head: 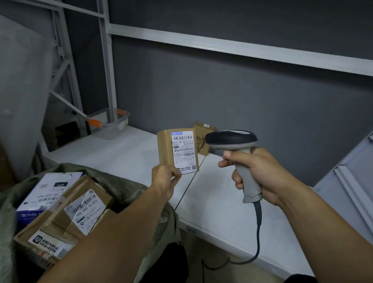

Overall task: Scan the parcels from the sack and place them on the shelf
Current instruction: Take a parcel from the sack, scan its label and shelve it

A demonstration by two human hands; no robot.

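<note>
- Right now, your left grip (164, 180) pinches the small brown parcel (165, 148) by its lower corner and holds it upright in the air above the shelf (215, 199), with its label (183, 151) facing you.
- Your right grip (260, 172) is clenched round the handle of the scanner (232, 139), index finger forward near the trigger. The scanner's head sits just beside the parcel's right edge, almost level with the label.
- From there the window looks to be side-on to the label rather than facing it. I would draw the scanner back towards you and swing its nose onto the label, or turn the parcel's face towards the scanner.
- Aim at the long barcode along the top of the label. At least 2 barcodes and a square code are printed there, so a beam across the whole face may read the wrong 1.
- Your thumb lies close to the label's bottom edge. Leave it there, clear of the printed bars.
- Hold both wrists steady while you squeeze; the parcel is light and a corner pinch lets it wobble.
- Mind the cable (258, 234) hanging from the handle past the shelf's front edge.
- Once it reads, 1 boxed parcel (204, 138) already stands at the back of the shelf; setting this 1 beside it looks sensible.
- More parcels wait in the sack (123, 186) to your left.
</note>
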